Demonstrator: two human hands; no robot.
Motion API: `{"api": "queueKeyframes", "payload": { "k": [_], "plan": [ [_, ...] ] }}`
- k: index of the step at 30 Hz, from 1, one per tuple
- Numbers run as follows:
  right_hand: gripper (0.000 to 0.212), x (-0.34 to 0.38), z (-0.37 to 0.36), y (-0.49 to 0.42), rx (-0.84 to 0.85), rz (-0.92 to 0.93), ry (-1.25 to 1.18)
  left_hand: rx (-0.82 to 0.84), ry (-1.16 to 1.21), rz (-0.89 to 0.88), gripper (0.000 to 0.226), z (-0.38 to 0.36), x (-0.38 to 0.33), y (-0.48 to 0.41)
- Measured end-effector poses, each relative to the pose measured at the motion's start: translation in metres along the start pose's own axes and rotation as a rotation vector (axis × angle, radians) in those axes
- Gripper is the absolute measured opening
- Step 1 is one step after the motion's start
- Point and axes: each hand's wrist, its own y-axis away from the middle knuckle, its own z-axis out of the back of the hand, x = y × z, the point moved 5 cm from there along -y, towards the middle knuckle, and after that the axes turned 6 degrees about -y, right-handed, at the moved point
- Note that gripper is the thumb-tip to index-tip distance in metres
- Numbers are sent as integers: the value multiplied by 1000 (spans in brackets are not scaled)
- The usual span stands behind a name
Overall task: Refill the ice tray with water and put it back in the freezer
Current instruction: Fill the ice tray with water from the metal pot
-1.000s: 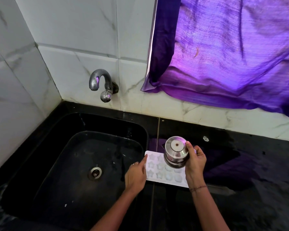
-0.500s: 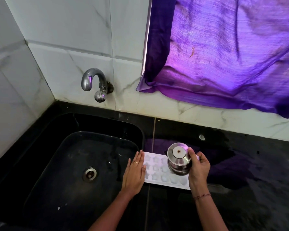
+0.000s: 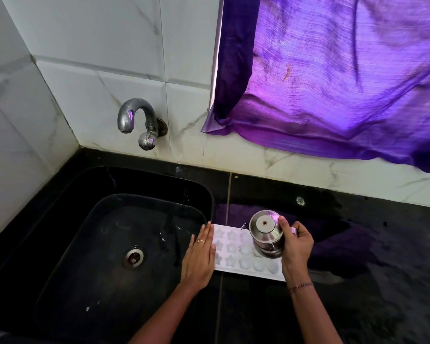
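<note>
Right hand (image 3: 296, 247) fingers and steel pot (image 3: 266, 234) cover ice tray (image 3: 233, 247) right end. Left hand (image 3: 200, 256) fingers overlap tray's left edge. Water level in cells unclear.

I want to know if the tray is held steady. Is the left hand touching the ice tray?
Touching. The head view shows the left hand lying flat with its fingers over the left edge of the ice tray.

no readable text, labels, numbers anywhere
</note>
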Motion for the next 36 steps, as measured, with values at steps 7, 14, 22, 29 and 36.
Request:
{"api": "queueKeyframes", "payload": {
  "k": [7, 14, 22, 29, 36],
  "plan": [
    [47, 5, -3, -1, 6, 35, 39, -21, -49, -9, 64, -2, 1, 0],
    [48, 6, -5, -2, 10, 24, 32, -41, -32, -9, 58, 0, 0, 0],
    [47, -2, 1, -2, -23, -66, -82, -40, -19, -15, 57, 0, 0, 0],
    [47, -6, 15, -4, -57, -95, -117, -60, -41, -22, 64, -1, 1, -1],
    [47, -1, 27, -6, -82, -47, -58, -69, -46, -21, 62, 0, 1, -1]
  ]
}}
